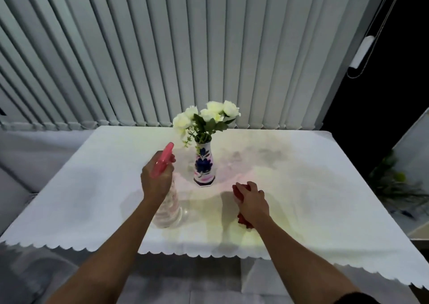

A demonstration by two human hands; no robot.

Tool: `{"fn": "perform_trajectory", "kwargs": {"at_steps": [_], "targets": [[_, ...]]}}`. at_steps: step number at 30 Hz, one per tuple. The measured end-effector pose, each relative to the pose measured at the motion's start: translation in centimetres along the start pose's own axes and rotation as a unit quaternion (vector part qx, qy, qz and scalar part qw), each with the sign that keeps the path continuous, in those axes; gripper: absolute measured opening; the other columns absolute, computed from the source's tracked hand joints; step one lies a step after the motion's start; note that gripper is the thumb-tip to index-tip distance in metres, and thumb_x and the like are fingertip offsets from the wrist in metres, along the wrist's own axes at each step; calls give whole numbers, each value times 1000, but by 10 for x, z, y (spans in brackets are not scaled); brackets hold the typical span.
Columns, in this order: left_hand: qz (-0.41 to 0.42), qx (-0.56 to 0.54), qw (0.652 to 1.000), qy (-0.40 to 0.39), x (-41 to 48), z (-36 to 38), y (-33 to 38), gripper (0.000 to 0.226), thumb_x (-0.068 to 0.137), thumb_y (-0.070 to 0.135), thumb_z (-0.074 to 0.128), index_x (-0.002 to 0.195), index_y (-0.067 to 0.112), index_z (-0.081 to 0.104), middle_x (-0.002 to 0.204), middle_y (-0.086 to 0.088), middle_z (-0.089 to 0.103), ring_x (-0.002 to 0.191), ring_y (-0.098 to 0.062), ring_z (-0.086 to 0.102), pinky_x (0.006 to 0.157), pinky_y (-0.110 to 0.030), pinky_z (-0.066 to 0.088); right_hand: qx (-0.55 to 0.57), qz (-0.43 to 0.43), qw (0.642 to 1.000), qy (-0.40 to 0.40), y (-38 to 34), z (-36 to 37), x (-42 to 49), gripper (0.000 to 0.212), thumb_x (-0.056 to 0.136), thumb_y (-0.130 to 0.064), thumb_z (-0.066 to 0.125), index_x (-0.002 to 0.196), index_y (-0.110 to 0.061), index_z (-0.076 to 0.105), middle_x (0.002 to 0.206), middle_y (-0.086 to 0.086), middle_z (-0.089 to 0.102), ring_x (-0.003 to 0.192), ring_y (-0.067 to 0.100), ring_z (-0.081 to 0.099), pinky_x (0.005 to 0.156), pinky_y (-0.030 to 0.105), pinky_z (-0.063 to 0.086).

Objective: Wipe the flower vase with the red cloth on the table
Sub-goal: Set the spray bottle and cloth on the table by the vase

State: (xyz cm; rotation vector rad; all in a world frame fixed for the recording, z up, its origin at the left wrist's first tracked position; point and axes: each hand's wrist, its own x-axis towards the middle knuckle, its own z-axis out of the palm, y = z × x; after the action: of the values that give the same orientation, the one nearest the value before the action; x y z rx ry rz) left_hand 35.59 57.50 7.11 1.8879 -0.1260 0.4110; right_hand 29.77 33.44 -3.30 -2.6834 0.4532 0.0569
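A white flower vase (203, 167) painted with blue and pink flowers stands upright near the middle of the table (325, 187), holding white roses (206, 118). My left hand (155, 178) grips a clear spray bottle (168, 207) with a pink trigger head, whose nozzle points toward the vase from its left. The bottle's base rests on or just above the tablecloth. My right hand (253, 202) is closed over the crumpled red cloth (243, 220), which lies on the table to the front right of the vase. The hand hides most of the cloth.
A white scalloped tablecloth covers the table; its near edge (185, 253) hangs toward me. Vertical blinds (185, 48) stand right behind the table. A green plant (392, 183) sits off the right side, and a grey sofa (27, 164) is at the left.
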Motion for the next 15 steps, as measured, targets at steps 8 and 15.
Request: {"fn": "perform_trajectory", "kwargs": {"at_steps": [8,15], "targets": [[-7,-32,999,-25,48,5,-29,58,83,-5,55,122,37,60,88,7,68,82,5,60,83,-29,52,-23,34,999,11,7,-14,40,62,93,-20,50,148,-31,25,150,3,24,120,34,41,86,41,49],[-48,-62,997,16,69,15,-54,60,80,-1,53,120,43,62,82,18,67,88,-16,62,87,-49,53,-33,47,998,-10,24,-3,79,62,94,-26,49,149,-18,21,153,6,24,122,37,39,90,44,46]]}}
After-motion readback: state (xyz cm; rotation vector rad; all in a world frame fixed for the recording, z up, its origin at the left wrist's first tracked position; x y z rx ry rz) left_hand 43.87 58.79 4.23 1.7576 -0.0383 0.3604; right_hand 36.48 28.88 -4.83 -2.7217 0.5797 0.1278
